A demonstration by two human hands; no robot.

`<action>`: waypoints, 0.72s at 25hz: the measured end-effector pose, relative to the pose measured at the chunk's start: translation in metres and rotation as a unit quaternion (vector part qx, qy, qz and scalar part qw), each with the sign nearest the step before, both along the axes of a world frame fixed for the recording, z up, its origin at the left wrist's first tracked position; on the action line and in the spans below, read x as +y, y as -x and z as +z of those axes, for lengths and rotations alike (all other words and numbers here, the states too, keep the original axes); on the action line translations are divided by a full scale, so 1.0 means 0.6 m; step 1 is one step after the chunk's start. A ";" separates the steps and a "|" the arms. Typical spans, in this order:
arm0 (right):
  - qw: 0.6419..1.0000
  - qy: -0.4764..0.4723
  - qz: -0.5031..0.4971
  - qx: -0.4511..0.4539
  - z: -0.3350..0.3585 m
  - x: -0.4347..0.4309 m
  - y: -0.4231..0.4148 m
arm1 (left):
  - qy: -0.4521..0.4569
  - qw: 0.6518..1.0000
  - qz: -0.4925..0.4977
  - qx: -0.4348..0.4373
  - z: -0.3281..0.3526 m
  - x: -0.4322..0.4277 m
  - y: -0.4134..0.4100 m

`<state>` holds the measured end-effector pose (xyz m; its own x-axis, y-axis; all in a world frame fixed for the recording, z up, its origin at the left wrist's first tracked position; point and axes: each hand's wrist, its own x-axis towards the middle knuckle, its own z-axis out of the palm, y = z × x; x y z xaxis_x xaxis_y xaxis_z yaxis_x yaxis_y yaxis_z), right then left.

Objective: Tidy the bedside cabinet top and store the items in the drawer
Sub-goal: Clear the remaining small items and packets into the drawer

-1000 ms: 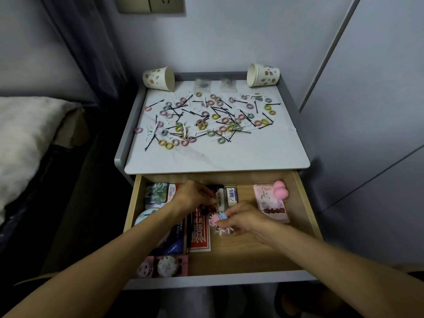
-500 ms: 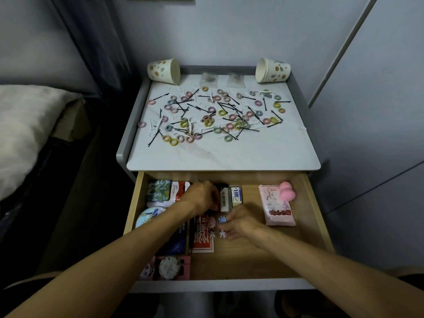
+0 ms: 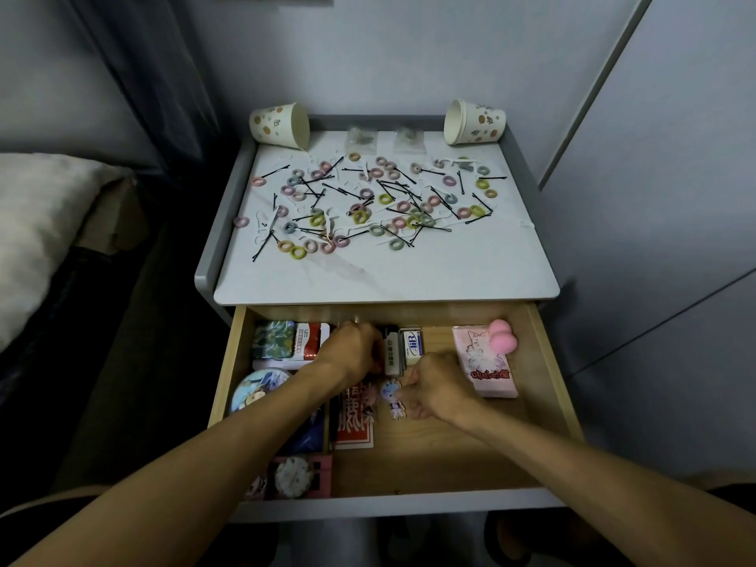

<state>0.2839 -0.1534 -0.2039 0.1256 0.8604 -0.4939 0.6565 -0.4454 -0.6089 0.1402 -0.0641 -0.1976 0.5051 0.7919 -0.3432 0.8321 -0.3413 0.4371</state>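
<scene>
Bare on both sides. Left forearm and right forearm uncovered from the wrist down to the picture's lower edge, plain skin along the whole visible length. Left hand bare too, seen from the back, with knuckles and wrist bone as low ridges. Right hand likewise bare, back and knuckles showing. Broadened toward the bottom corners by the wide lens. Nails too small and dim to make out.
</scene>
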 end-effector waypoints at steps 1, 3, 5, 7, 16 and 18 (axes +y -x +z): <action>1.000 -0.005 0.004 -0.007 0.004 0.000 -0.005 | -0.003 1.000 0.000 -0.003 0.000 0.000 0.000; 0.999 -0.023 0.022 -0.029 0.017 -0.001 -0.014 | -0.005 1.000 0.001 -0.005 0.001 -0.002 0.001; 0.998 -0.041 0.030 -0.021 0.036 -0.002 -0.024 | -0.001 1.000 0.012 -0.012 0.007 -0.006 0.004; 0.998 -0.063 0.026 0.003 0.058 -0.004 -0.035 | -0.009 1.000 0.022 -0.017 0.022 -0.008 0.010; 0.984 -0.175 0.014 -0.005 0.206 0.042 -0.071 | 0.019 0.986 0.046 -0.157 0.207 0.000 0.034; 0.981 -0.196 0.010 0.009 0.239 0.079 -0.082 | 0.034 0.972 0.078 -0.217 0.260 0.028 0.028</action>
